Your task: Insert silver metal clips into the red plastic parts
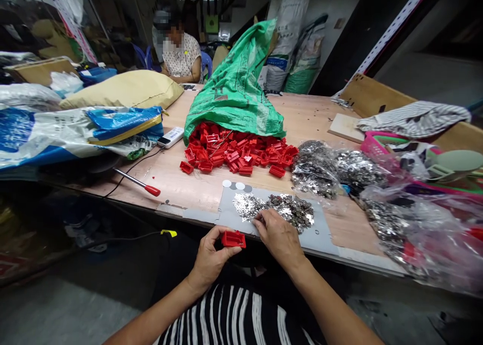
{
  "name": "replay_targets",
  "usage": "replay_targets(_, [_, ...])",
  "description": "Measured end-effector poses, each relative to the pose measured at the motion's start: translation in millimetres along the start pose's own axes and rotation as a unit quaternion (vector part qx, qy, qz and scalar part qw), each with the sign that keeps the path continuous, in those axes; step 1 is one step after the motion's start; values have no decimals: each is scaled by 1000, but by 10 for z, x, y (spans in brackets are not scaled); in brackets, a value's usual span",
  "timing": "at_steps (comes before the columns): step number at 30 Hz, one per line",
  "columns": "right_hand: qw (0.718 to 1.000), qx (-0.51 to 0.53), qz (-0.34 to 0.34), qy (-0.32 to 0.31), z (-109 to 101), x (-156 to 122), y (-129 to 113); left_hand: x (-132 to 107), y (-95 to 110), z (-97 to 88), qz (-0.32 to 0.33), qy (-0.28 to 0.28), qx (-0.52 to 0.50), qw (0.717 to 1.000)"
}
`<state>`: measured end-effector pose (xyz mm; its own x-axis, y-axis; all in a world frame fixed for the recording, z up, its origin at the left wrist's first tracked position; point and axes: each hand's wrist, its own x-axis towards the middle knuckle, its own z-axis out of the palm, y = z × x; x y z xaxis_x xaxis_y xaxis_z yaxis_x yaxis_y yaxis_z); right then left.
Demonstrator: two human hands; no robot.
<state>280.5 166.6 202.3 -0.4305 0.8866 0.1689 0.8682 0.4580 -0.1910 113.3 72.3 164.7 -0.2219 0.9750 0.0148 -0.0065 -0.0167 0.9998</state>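
Observation:
Between the thumb and fingers of my left hand (212,253) is a small red plastic housing (233,239), its open side facing up, just off the table's front edge. Something small and metallic shows inside it. My right hand (277,234) is at the near edge of a pile of small metal pieces (292,209), fingers bent and pinched together. Whatever lies between those fingertips is too small to make out. The pile rests on a grey sheet (319,227), with brighter pieces (247,205) at its left side.
Many red housings (241,151) spill from a green woven sack (237,93). Clear bags of metal parts (317,169) lie to the right, near a pink basket (372,146). A red-handled lever (151,189) juts out on the left. Another person (181,53) sits across the table.

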Motion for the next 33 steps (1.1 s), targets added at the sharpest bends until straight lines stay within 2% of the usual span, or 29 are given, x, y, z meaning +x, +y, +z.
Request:
replay_targets(18, [998, 38, 26, -48, -4, 41, -10, -8, 0, 37, -17, -2, -45, 999])
replay_targets(23, [997, 63, 28, -34, -4, 60, 27, 5, 63, 39, -39, 8, -82, 996])
replay_targets(28, [986, 166, 16, 9, -58, 40, 112, 45, 137, 35, -42, 18, -129, 991])
replay_targets(33, [961, 270, -62, 15, -150, -91, 23, 86, 172, 55, -72, -5, -185, 980])
